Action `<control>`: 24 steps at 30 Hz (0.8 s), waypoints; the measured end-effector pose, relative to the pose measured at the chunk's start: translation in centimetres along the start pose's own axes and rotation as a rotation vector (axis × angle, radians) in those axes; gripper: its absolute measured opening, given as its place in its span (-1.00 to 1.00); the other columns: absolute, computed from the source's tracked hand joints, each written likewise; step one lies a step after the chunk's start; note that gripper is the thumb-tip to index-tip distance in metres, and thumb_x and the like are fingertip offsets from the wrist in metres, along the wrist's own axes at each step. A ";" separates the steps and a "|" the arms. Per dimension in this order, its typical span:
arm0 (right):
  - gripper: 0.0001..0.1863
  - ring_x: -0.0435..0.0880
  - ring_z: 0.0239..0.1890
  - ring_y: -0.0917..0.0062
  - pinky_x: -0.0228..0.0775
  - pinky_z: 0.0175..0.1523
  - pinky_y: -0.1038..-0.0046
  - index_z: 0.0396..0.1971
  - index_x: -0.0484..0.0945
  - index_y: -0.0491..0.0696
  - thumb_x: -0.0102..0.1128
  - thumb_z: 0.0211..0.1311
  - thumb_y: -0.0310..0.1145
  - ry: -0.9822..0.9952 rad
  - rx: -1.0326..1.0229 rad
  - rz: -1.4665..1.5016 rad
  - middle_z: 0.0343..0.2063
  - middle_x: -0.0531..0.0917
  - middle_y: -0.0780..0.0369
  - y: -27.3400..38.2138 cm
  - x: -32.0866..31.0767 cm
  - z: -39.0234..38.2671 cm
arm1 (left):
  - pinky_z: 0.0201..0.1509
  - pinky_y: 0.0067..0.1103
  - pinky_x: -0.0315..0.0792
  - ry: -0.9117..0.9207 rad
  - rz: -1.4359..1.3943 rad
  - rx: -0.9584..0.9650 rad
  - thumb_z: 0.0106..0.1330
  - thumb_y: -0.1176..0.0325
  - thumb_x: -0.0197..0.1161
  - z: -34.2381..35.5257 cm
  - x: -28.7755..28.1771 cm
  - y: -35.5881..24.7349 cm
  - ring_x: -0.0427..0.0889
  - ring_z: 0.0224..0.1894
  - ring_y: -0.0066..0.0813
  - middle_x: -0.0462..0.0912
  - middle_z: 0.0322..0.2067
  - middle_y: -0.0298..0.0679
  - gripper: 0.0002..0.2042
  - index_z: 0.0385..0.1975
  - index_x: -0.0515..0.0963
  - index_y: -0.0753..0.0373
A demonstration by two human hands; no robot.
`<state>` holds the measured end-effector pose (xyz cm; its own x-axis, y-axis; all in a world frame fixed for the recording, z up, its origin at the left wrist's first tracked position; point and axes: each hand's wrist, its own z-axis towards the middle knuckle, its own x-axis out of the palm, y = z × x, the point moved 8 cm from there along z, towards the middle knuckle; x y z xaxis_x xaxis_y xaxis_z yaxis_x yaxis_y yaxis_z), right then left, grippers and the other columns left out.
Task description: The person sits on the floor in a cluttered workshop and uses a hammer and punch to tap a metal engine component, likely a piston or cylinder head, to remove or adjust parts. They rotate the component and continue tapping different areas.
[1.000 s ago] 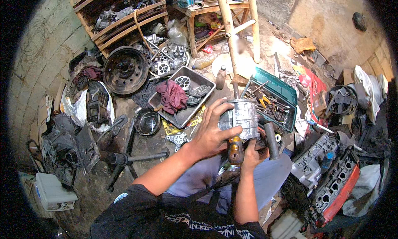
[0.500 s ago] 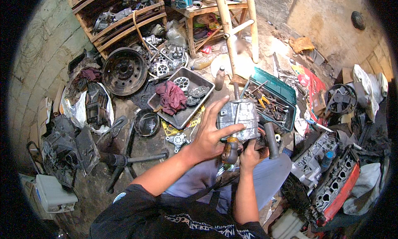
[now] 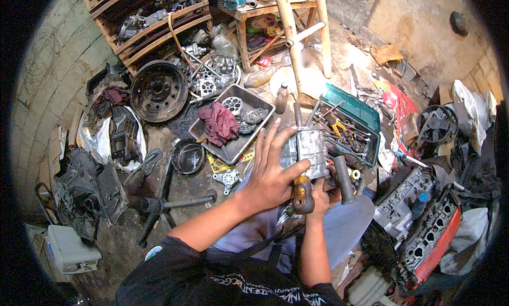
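A silver cylindrical metal housing (image 3: 315,149) is held before me, above my knees. My left hand (image 3: 270,178) grips its left side, thumb across the front and several fingers raised. A screwdriver with a worn amber handle (image 3: 303,194) stands upright against the housing beside my left thumb, its shaft rising past the top. Beneath the housing, my right hand (image 3: 321,197) is closed around something partly hidden. Just right of it is a dark grey pipe-like tool (image 3: 344,181).
A grey tray (image 3: 199,131) with parts and a red rag lies ahead, beside a green toolbox (image 3: 344,96), wooden poles (image 3: 289,46) and a wheel rim (image 3: 147,91). Engine heads (image 3: 424,242) lie right; a stand (image 3: 188,201) and grimy casing (image 3: 79,184) lie left.
My left hand has shifted slightly, its fingers now higher and more stretched along the housing. The amber handle wobbled sideways and now stands more upright. My right hand has moved little.
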<state>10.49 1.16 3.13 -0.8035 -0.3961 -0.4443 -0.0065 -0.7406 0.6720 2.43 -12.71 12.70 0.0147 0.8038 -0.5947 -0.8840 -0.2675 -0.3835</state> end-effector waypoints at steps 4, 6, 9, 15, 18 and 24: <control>-0.74 0.64 -0.06 0.50 0.47 0.13 0.39 -0.07 0.57 -0.23 0.28 0.23 -0.62 -0.102 0.257 0.368 -0.08 0.67 0.20 -1.7 0.1 -0.3 | 0.39 0.06 0.05 0.034 -0.022 -0.017 -0.11 0.27 0.50 1.1 -0.5 0.1 0.13 0.39 0.36 0.20 0.30 0.19 -0.59 -0.18 0.57 0.02; -0.68 0.62 0.00 0.42 0.44 0.17 0.35 0.01 0.53 -0.22 0.28 0.26 -0.53 -0.078 0.341 0.369 -0.02 0.65 0.14 -2.4 0.3 -0.4 | 0.37 0.01 0.08 0.062 -0.032 -0.038 -0.14 0.29 0.49 1.5 -0.5 0.3 0.17 0.38 0.29 0.20 0.32 0.18 -0.58 -0.19 0.58 0.03; -0.55 0.58 0.13 0.26 0.36 0.25 0.26 0.15 0.49 -0.21 0.25 0.33 -0.34 -0.063 0.455 0.428 0.09 0.60 0.05 -3.5 0.8 -0.7 | 0.32 -0.07 0.13 0.105 -0.020 -0.050 -0.16 0.32 0.47 1.9 -0.3 0.3 0.23 0.35 0.20 0.21 0.33 0.15 -0.57 -0.18 0.60 0.03; -0.64 0.60 0.09 0.37 0.40 0.21 0.31 0.08 0.53 -0.21 0.23 0.34 -0.38 -0.166 0.407 0.554 0.04 0.63 0.13 -3.8 0.7 -0.7 | 0.26 -0.12 0.16 0.107 0.019 -0.072 -0.10 0.27 0.45 2.2 0.0 0.4 0.27 0.29 0.17 0.23 0.30 0.13 -0.58 -0.14 0.62 0.03; -0.63 0.60 0.04 0.46 0.47 0.15 0.38 0.04 0.50 -0.22 0.26 0.31 -0.38 -0.198 0.287 0.721 0.02 0.61 0.17 -2.1 0.4 -0.1 | 0.25 -0.11 0.15 0.082 0.011 -0.113 -0.08 0.25 0.45 2.0 0.3 1.5 0.26 0.28 0.16 0.24 0.28 0.12 -0.57 -0.11 0.62 0.01; -0.21 0.59 0.05 0.37 0.50 0.09 0.35 0.13 0.42 -0.15 0.24 0.21 0.26 0.107 0.256 0.834 0.03 0.58 0.17 -4.0 -0.4 -4.8 | 0.26 -0.15 0.15 0.071 0.069 -0.108 -0.04 0.20 0.44 2.3 -0.2 2.0 0.27 0.26 0.16 0.25 0.28 0.13 -0.60 -0.14 0.63 0.07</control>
<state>13.68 1.70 -2.25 -0.5460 -0.8120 0.2064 0.4143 -0.0476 0.9089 -0.39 -12.18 13.64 -0.0078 0.7430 -0.6692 -0.8286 -0.3794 -0.4116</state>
